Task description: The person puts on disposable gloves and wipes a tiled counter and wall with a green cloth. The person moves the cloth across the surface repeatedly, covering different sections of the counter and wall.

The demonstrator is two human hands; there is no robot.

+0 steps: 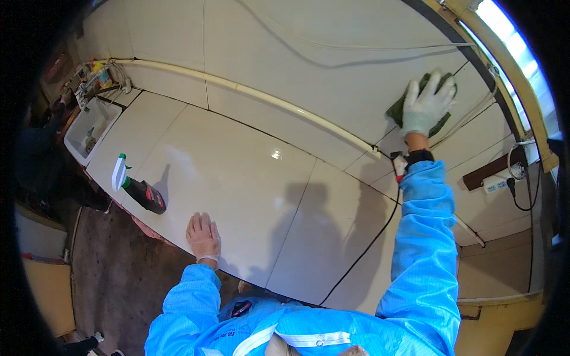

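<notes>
My right hand, in a thin pale glove, presses a dark green cloth flat against the white tiled wall at the upper right. The cloth shows on both sides of the palm and between the fingers. My left hand, in a clear glove, rests palm down on the near edge of the glossy white counter, holding nothing. To its upper left, a dark spray bottle with a white and green trigger head stands upright on the counter.
A pale pipe runs along the wall above the counter. A black cable crosses the counter's right part. A white sink is at the far left, near a person in dark clothes. A power strip hangs at the right.
</notes>
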